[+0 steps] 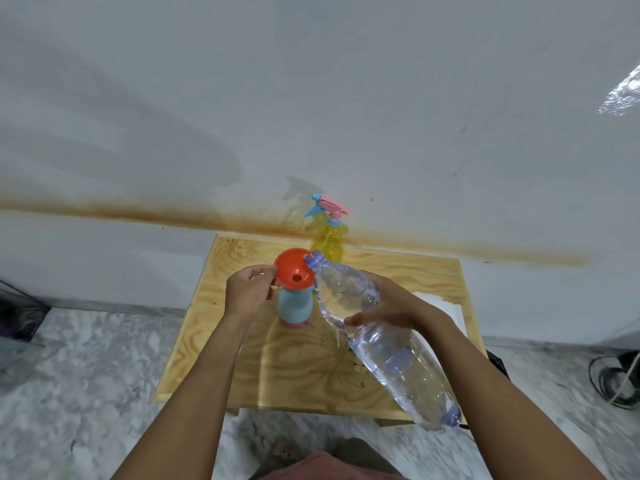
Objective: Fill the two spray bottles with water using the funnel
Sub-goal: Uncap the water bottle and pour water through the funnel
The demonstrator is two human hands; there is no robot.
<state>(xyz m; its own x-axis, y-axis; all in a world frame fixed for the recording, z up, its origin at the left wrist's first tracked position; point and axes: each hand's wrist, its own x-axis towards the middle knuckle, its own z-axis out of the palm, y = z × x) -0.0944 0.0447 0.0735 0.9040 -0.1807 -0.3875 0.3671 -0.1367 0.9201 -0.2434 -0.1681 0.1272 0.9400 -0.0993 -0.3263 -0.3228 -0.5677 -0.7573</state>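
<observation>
Over on the left, at about nine o'clock from the table's middle, the left hand point(246, 291) has its thumb and fingers pinched on the rim of the orange funnel point(294, 273). The funnel sits upright in the neck of the blue spray bottle point(295, 308), which stands on the wooden table point(311, 368) with a pink band showing at its base. No spray head on this bottle; the funnel's spout hole shows as a dark dot in the middle of the cone.

Moving right, the clear water bottle point(381, 337) lies tilted, its open mouth up at eleven o'clock, resting right against the funnel's far right edge, and its base down at five o'clock, hanging past the table's near edge. Water shows inside the lower body. Whether any is running into the funnel, I cannot tell.

The right hand point(388, 308) is wrapped around the water bottle's upper body, fingers curled over the near side, clamped firmly.

At twelve o'clock from the funnel, back by the wall, stands the yellow spray bottle point(327, 242), upright, with its pink and blue trigger head point(327, 207) fitted on top, well apart from both hands.

Farther right, at three o'clock, a white sheet point(446, 308) lies on the table's edge.
</observation>
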